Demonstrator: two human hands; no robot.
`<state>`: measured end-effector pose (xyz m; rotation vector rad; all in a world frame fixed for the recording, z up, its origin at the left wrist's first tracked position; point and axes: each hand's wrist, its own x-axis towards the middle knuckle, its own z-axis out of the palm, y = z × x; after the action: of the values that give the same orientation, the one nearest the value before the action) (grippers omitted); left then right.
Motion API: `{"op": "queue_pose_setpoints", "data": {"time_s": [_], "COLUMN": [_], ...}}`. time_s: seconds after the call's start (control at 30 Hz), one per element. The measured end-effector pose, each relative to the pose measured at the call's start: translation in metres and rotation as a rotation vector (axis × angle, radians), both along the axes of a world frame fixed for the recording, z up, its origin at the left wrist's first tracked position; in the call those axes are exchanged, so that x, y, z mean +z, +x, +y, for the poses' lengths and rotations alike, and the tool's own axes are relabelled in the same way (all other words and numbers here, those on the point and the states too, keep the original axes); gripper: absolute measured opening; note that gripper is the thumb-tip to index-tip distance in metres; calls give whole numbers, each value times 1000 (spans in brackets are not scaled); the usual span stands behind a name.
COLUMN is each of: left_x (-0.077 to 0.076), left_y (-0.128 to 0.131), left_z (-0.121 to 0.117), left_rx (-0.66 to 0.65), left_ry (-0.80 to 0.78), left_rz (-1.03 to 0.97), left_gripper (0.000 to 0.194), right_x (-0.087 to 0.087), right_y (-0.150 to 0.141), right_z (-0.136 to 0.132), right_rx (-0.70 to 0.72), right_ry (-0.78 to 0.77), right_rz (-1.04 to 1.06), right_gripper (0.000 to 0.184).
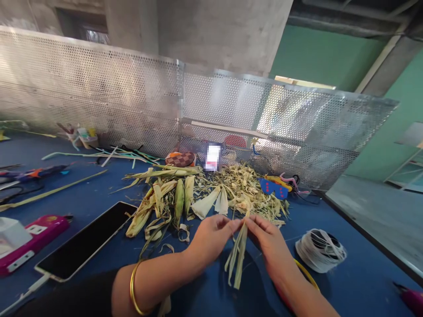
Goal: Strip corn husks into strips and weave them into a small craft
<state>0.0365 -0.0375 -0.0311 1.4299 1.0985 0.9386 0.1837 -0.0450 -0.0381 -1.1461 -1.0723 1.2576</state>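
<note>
From my far-off seat, I am using the right hand (266, 233) to pinch the husk bundle (238, 255) by its neck, low in the middle of the frame. The left hand (211, 233) is bending in from the other side, and its thumb and finger are pinching the neck too, as far as I can see. I am guessing that both hands are squeezing this one spot to bunch the thin strips together at the top, while the loose ends are hanging and spreading toward the bottom of the frame. A pale lump is poking up over the fingertips, but it is blending into the scrap pile (264, 206) behind, so I cannot tell where it is ending.

On the blue table (102, 189), big corn husks (179, 196) are lying left of the middle, and two wide pale leaves (206, 204) are resting just above the left hand, probably for easy reaching. White string (312, 257) is sitting at the lower right, going around a black spool (322, 240), maybe so it is not tangling.

At the upper left, a small pot (93, 142) is standing with white and yellow things in or beside it; they are looking too small to name. At the lower left, a pink power strip (49, 226) is holding a white plug (13, 235).
</note>
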Motion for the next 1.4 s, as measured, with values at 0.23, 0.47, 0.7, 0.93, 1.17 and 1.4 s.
{"op": "queue_pose_setpoints", "data": {"time_s": [0.23,0.47,0.7,0.93,1.17,1.4], "left_x": [6,-6,-10,-2,3,1], "left_y": [-7,-4,-1,-5,-5,-3], "left_z": [7,13,12,18,23,15], "left_rx": [-127,-274,-262,2,101,-125], "left_ry": [247,-251,-270,-488,-601,-604], "left_rz": [-101,-420,-453,-591,-623,-561], "left_gripper": [27,41,35,17,9,16], "right_x": [6,4,-6,0,0,-2], "right_y": [1,-4,-2,-1,6,3], "right_z": [-4,-7,0,-8,-3,-8], "right_rx": [115,213,258,252,160,13], "right_ry": [-138,-226,-289,-171,121,607], "right_rz": [-35,93,177,39,-419,-715], "right_gripper": [38,34,35,43,33,17]}}
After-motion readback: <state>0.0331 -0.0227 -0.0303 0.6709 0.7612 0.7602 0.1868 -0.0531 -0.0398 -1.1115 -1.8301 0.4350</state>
